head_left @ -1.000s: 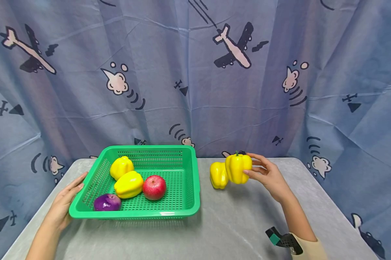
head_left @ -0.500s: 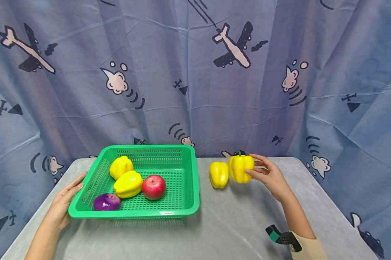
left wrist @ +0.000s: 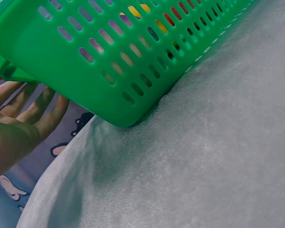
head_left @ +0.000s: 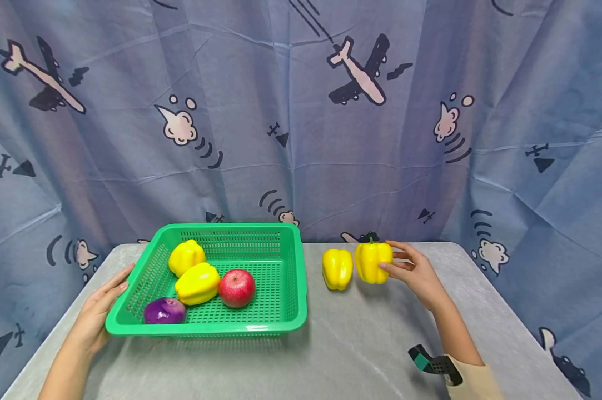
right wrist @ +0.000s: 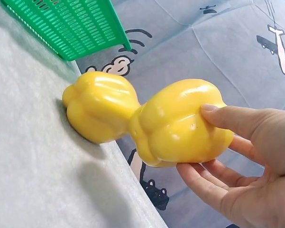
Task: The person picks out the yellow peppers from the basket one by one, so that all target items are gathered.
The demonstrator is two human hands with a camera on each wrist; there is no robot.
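Observation:
My right hand (head_left: 414, 273) pinches a yellow bell pepper (head_left: 372, 263) between thumb and fingers, its green stem pointing up. In the right wrist view this bell pepper (right wrist: 180, 126) is raised off the table. A second yellow bell pepper (head_left: 337, 269) stands on the table just to its left. My left hand (head_left: 93, 316) is at the left side of a green basket (head_left: 205, 330); in the left wrist view its relaxed fingers (left wrist: 52, 116) touch the basket below the rim. Inside the basket lie two more yellow bell peppers (head_left: 198, 284), a red round fruit (head_left: 237, 288) and a purple vegetable (head_left: 164, 311).
A grey table (head_left: 351, 350) carries the basket and the peppers. Behind it hangs a blue curtain (head_left: 240, 128) printed with airplanes, close to the table's back edge. A dark band (head_left: 436, 366) sits on the right wrist.
The bell pepper in my right hand has moved slightly right, away from the standing one, and dipped a little most recently. My left hand and the basket have stayed put.

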